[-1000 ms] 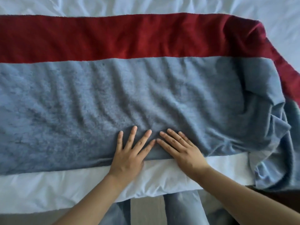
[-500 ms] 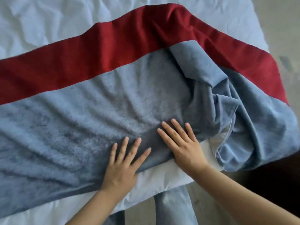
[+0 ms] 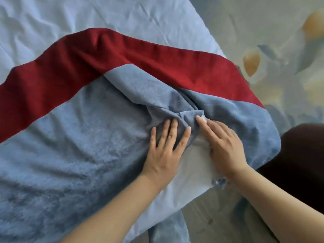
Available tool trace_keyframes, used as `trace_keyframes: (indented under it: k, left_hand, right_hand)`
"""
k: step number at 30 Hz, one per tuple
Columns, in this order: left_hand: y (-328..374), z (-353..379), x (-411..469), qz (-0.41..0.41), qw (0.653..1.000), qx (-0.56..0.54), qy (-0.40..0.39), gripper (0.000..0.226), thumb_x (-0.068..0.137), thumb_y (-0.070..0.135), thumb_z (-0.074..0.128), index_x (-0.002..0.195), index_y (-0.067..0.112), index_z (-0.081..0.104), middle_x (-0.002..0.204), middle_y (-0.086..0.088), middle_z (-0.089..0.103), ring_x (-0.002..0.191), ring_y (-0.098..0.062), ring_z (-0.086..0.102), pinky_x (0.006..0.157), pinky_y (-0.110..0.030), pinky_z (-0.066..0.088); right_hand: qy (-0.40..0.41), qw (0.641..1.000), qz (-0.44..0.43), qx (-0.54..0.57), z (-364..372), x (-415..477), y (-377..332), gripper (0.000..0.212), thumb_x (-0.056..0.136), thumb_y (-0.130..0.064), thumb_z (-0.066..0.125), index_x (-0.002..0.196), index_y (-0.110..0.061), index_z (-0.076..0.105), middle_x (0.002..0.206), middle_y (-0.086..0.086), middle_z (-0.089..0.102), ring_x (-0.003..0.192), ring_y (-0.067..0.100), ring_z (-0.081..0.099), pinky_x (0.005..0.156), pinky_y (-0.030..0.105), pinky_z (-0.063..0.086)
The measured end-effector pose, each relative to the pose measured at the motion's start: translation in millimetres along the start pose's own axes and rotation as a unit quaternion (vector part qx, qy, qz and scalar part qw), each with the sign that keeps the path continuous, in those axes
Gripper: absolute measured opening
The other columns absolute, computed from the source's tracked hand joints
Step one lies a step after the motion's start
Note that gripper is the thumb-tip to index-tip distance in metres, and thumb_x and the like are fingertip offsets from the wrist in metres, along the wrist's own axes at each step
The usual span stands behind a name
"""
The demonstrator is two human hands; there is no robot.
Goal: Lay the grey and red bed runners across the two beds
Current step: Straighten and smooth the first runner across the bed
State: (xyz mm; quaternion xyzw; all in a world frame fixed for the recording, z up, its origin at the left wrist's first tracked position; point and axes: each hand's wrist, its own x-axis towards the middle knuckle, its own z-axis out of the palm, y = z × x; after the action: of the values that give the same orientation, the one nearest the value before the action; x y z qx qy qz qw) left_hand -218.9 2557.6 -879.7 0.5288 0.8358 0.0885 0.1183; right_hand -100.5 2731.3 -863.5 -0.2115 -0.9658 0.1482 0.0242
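Observation:
A grey and red bed runner (image 3: 73, 137) lies across the white bed (image 3: 122, 18), its red stripe (image 3: 52, 71) on the far side. Near the bed's right corner the grey cloth is bunched into a folded lump (image 3: 185, 106). My left hand (image 3: 166, 146) rests flat on the grey cloth just left of the lump, fingers spread. My right hand (image 3: 222, 142) lies beside it on the white sheet, fingertips touching the bunched fold. The runner's right end (image 3: 259, 134) droops over the bed's edge.
A patterned carpet (image 3: 263, 41) with orange and grey shapes spreads to the right of the bed. A dark piece of furniture (image 3: 298, 163) stands at the right by the bed corner. Wood floor (image 3: 219, 216) and my blue trouser legs (image 3: 168, 232) show below.
My view swung right toward the bed's corner. Both hands slid right along the runner to the bunched fold, and the cloth gathered more tightly there.

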Motion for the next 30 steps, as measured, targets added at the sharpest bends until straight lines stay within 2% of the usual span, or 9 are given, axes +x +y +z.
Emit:
trace_keyframes:
  k: [3,6,11,14,17,21,23,26,30]
  left_hand:
    - [1.8,7.6,-6.6,0.042,0.999,-0.012,0.019,0.067,0.094,0.006,0.039,0.158,0.025,0.034,0.161,-0.021,0.034,0.145,-0.046,0.039,0.109,-0.073,0.035]
    - [-0.5,18.9,-32.5,0.130,0.991,0.005,-0.005,0.069,0.090,0.001,0.038,0.156,0.022,0.037,0.160,-0.014,0.038,0.144,-0.047,0.037,0.104,-0.078,0.035]
    - [-0.1,23.9,-47.5,0.192,0.976,0.078,-0.061,0.070,0.084,0.008,0.049,0.151,0.029,0.050,0.157,-0.010,0.045,0.141,-0.049,0.041,0.096,-0.077,0.043]
    - [-0.2,15.6,-43.2,0.182,0.980,0.036,-0.076,0.078,0.083,0.031,0.059,0.157,0.035,0.037,0.167,-0.010,0.030,0.152,-0.044,0.026,0.106,-0.080,0.028]
    - [-17.3,-8.7,-9.8,0.140,0.988,-0.046,-0.039,0.071,0.093,0.053,0.053,0.159,0.042,0.030,0.170,-0.011,0.021,0.156,-0.040,0.017,0.114,-0.079,0.012]
    - [-73.3,-44.5,83.5,0.003,0.998,-0.040,0.047,0.055,0.104,0.047,0.034,0.158,0.037,0.034,0.170,-0.005,0.023,0.158,-0.034,0.014,0.121,-0.069,0.000]
    - [-104.6,-59.6,128.6,-0.086,0.994,-0.021,0.065,0.051,0.105,0.042,0.032,0.156,0.036,0.039,0.170,-0.001,0.024,0.158,-0.031,0.014,0.122,-0.064,-0.001]
    - [-143.5,-76.8,178.4,-0.219,0.975,-0.016,0.045,0.048,0.109,0.042,0.029,0.156,0.036,0.038,0.168,0.001,0.028,0.156,-0.027,0.022,0.126,-0.058,0.006]
    - [-169.1,-86.0,204.9,-0.258,0.966,-0.022,0.015,0.047,0.106,0.046,0.038,0.150,0.032,0.049,0.154,0.004,0.050,0.144,-0.021,0.042,0.120,-0.050,0.029]
  right_hand:
    - [0.061,0.998,-0.024,0.003,-28.8,22.2,47.0,0.053,0.095,0.001,0.060,0.144,-0.018,0.056,0.135,0.001,0.066,0.103,0.035,0.066,0.083,0.050,0.052]
    - [0.128,0.986,-0.033,-0.100,-49.7,30.0,97.9,0.044,0.105,-0.010,0.053,0.146,-0.024,0.054,0.148,-0.005,0.055,0.128,0.036,0.057,0.102,0.050,0.046]
    - [-0.123,0.980,-0.048,-0.149,-20.7,-8.8,84.8,0.073,0.091,-0.012,0.054,0.158,-0.020,0.027,0.166,0.007,0.023,0.154,0.037,0.017,0.123,0.057,0.018]
    - [-0.172,0.981,-0.038,-0.078,-22.5,-11.9,65.4,0.097,0.070,-0.021,0.059,0.160,-0.015,0.024,0.169,0.004,0.015,0.157,0.030,0.006,0.124,0.057,0.012]
    - [-0.162,0.979,-0.046,0.114,-38.2,17.9,49.5,0.096,0.063,-0.026,0.048,0.157,-0.018,0.034,0.168,0.004,0.021,0.157,0.026,0.010,0.125,0.055,0.013]
    - [-0.061,0.960,0.013,0.274,-43.2,87.1,18.1,0.073,0.069,-0.015,0.037,0.138,-0.016,0.062,0.151,0.001,0.052,0.148,0.023,0.036,0.123,0.039,0.024]
    - [0.006,0.956,0.063,0.287,-37.7,130.1,1.3,0.062,0.075,-0.004,0.042,0.130,-0.015,0.067,0.140,0.000,0.058,0.135,0.020,0.050,0.115,0.036,0.038]
    - [0.043,0.958,0.101,0.266,-26.8,194.3,-16.1,0.048,0.092,-0.001,0.046,0.132,-0.018,0.065,0.141,-0.003,0.057,0.129,0.016,0.054,0.110,0.031,0.042]
    - [-0.038,0.967,0.172,0.183,-14.5,261.7,-15.7,0.039,0.103,-0.020,0.047,0.140,-0.021,0.058,0.143,0.000,0.056,0.129,0.023,0.055,0.106,0.039,0.045]
